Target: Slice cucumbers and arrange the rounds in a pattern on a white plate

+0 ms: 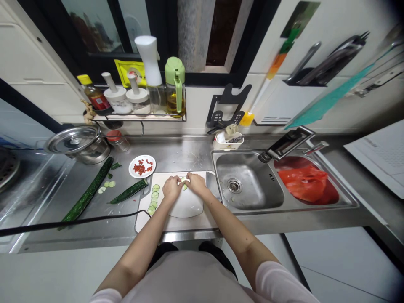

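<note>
Over a white plate point(186, 208) on the cutting board point(145, 223), my left hand point(171, 188) and my right hand point(195, 183) are close together. Their fingers are closed around small pale-green cucumber slices point(184, 187) at the plate's far side; exactly how each finger grips is partly hidden. To the left of my left hand, a row of overlapping cucumber slices point(154, 195) lies on the board. A cut piece of cucumber point(128, 191) rests on the counter just left of the board. Behind it stands a small white dish point(142, 166) with chopped red bits.
A long cucumber point(90, 191) and cut scraps point(107, 184) lie on the left. A lidded pot point(82, 143) and a jar point(118, 140) stand behind. The sink point(249, 185) is on the right, a red bag point(303, 183) beyond it. A black cable point(78, 224) crosses the foreground.
</note>
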Action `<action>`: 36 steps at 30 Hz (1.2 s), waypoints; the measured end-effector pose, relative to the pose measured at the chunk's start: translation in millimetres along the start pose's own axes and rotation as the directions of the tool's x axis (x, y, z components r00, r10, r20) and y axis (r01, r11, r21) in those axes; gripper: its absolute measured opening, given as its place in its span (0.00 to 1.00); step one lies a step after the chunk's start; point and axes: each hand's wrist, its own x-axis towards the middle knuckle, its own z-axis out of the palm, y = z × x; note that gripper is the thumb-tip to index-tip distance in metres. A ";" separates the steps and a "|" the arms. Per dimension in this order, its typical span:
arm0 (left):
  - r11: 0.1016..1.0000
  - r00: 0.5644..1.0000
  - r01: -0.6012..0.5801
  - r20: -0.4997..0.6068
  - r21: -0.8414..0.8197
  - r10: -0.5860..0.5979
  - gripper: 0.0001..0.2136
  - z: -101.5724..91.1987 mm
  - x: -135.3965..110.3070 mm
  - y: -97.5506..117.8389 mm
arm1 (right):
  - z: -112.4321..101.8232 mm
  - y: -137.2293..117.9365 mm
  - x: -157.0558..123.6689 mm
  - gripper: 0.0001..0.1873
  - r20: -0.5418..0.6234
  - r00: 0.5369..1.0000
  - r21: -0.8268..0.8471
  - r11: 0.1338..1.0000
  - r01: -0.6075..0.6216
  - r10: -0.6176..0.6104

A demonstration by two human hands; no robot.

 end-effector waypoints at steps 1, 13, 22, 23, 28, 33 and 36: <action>1.000 1.000 0.007 0.004 -0.001 -0.007 0.08 0.5 0.6 0.3 | 0.2 1.1 -0.7 0.14 -0.007 1.000 0.004 1.000 -0.010 0.010; 1.000 1.000 0.028 0.004 -0.008 -0.028 0.10 3.1 1.6 2.6 | 1.4 5.6 -4.1 0.13 0.006 0.992 -0.016 0.992 -0.126 0.126; 0.999 0.999 0.038 0.009 0.011 -0.038 0.10 5.5 2.3 2.8 | 1.5 6.3 -5.3 0.13 -0.004 0.993 -0.004 0.993 -0.121 0.121; 0.999 0.999 0.039 0.006 0.010 -0.039 0.10 6.3 2.3 2.6 | 1.9 6.7 -5.3 0.13 -0.010 0.993 -0.001 0.993 -0.120 0.119; 0.999 0.999 0.032 -0.002 0.009 -0.032 0.11 9.6 2.7 1.4 | 3.0 7.9 -4.8 0.13 -0.012 0.992 0.010 0.992 -0.122 0.122; 1.000 1.000 0.016 -0.011 0.019 -0.016 0.10 10.4 2.6 0.9 | 2.8 7.6 -4.3 0.13 -0.010 0.993 0.007 0.993 -0.120 0.120; 1.000 1.000 0.018 -0.014 0.021 -0.017 0.10 11.0 2.8 1.0 | 3.1 7.2 -4.4 0.13 -0.016 0.992 0.000 0.993 -0.122 0.122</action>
